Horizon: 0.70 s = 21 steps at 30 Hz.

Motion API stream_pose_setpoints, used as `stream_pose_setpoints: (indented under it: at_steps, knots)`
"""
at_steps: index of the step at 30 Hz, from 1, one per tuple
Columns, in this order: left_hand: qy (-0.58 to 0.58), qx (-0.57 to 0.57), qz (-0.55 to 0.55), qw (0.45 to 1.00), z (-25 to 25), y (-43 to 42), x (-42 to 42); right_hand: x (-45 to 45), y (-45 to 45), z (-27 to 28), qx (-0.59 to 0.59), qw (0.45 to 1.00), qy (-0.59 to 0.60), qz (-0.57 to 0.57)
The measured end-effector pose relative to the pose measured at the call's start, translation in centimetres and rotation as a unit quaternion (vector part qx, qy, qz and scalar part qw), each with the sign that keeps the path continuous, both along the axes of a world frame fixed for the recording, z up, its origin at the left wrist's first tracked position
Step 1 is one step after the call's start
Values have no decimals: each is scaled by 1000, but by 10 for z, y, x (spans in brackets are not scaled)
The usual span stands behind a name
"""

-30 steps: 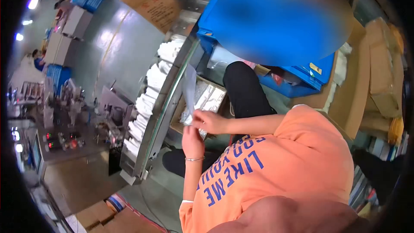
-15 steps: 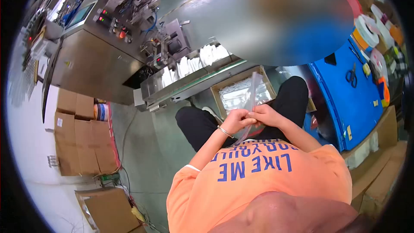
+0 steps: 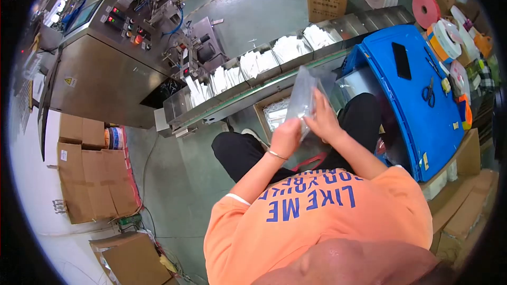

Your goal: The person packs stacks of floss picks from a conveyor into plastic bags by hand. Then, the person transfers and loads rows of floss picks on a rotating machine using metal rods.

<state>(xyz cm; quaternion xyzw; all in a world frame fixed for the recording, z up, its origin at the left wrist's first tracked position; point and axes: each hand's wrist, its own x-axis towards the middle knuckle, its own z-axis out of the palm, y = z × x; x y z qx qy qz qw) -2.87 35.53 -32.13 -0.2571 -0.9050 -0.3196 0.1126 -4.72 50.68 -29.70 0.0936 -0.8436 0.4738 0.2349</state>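
A clear plastic bag (image 3: 299, 95) stands up from my hands, in front of my knees. My left hand (image 3: 285, 138), with a bracelet on the wrist, is closed on the bag's lower edge. Against the bag's right side lies my right hand (image 3: 324, 120), its fingers stretched out and its thumb apart, close to the left fingertips. Whether any of the right fingers are inside the bag I cannot tell. Behind the bag and partly hidden by it, a cardboard box (image 3: 261, 118) on the floor holds clear wrapped packs (image 3: 275, 114).
A conveyor (image 3: 222, 106) with white packets (image 3: 257, 63) in compartments runs across ahead. On my right, a blue table (image 3: 422, 121) bears scissors (image 3: 429, 93) and a black phone-like slab (image 3: 401, 60). Machinery (image 3: 105, 74) stands left. A red item (image 3: 311, 161) shows between my legs.
Both hands have moved up and forward. The bag, seen narrow and edge-on before, is now spread wider. The right fingers have gone from curled to stretched out.
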Motion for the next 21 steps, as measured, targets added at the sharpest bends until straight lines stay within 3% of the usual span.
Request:
stream_pose_setpoints:
  at_steps: [1,3,8,10,11,14,21]
  knots:
    - [19,-41,-31,998,19,11,3,-14,3,-10,-3,1000,-4,0]
    - [-31,-135,-31,990,21,14,0,-33,10,-38,200,973,-81,85]
    - [-108,-252,-44,961,-2,15,-4,-26,9,1,184,978,-62,70]
    - [-58,-266,-31,962,-3,20,-6,-26,9,4,270,937,170,139]
    - [-16,-260,-11,965,-2,19,-13,-27,10,-4,266,936,167,158]
    - [-38,-250,19,967,18,26,-20,-42,14,-3,280,944,130,116]
    - [-94,-320,21,942,-18,30,24,-73,41,-6,265,954,134,49]
